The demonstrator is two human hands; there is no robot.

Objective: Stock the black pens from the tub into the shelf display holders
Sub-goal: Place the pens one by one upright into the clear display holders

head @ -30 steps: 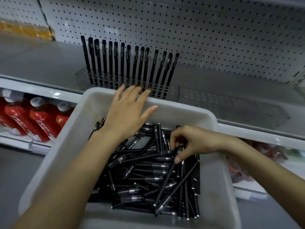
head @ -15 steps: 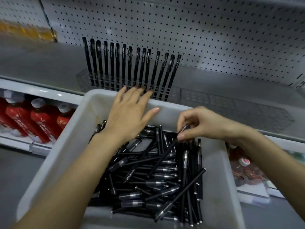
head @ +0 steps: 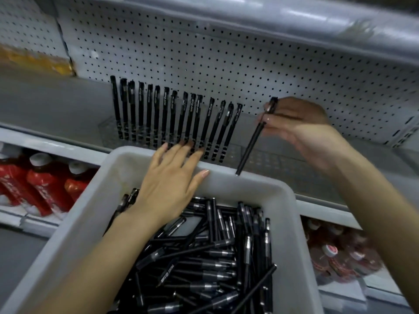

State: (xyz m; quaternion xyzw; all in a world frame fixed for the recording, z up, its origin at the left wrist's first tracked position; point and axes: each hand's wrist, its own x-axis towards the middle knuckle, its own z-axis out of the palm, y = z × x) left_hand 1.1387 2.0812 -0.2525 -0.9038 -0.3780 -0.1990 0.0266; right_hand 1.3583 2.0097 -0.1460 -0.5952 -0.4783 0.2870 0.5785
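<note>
Next one goes up
Right hand (head: 303,130), pinching one black pen (head: 251,145), has lifted it toward the display holder (head: 274,163); left hand (head: 172,177) lies flat on the tub (head: 260,185) rim.

Matt plastic tub (head: 90,214); glossy pens (head: 210,252); holder (head: 267,159) seemingly clear plastic.

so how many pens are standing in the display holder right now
15 pens, all in one row in the clear holder, left of the pen pinched by the right hand. The left hand covers some bases.
</note>
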